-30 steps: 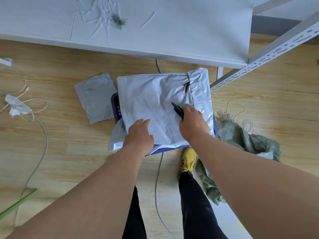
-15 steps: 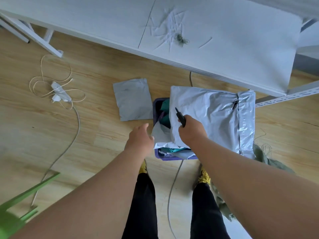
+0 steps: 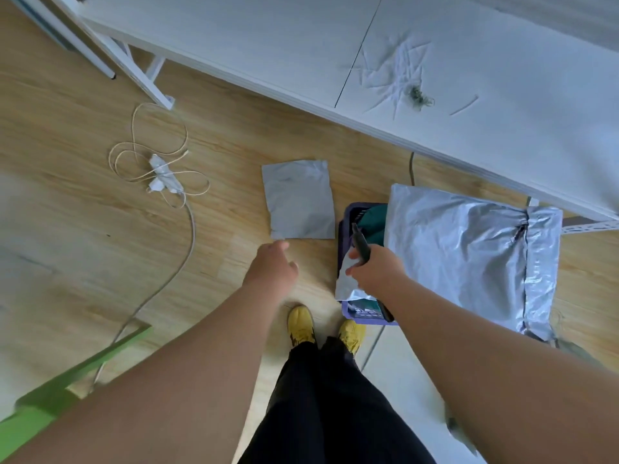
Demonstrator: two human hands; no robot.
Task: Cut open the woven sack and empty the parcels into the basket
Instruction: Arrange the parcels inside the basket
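A purple basket (image 3: 345, 226) stands on the wooden floor, holding several parcels. A large silver-grey parcel (image 3: 469, 252) lies across its top. A smaller grey parcel (image 3: 299, 199) lies flat on the floor left of the basket. My left hand (image 3: 273, 264) hovers just below that parcel, fingers relaxed, holding nothing. My right hand (image 3: 375, 269) is over the basket's left side and grips a black cutter (image 3: 360, 241), blade end pointing up. The woven sack (image 3: 569, 348) is barely visible at the right, behind the large parcel.
A white table (image 3: 402, 61) with plastic strips and thread scraps runs along the top. A white power strip with coiled cable (image 3: 160, 175) lies on the floor at left. A green chair frame (image 3: 50, 396) is at the lower left. My feet in yellow shoes (image 3: 301, 326) stand beside the basket.
My left hand left the big parcel and moved left across the floor toward the small grey parcel. My right hand slid to the basket's left edge. The view swung left.
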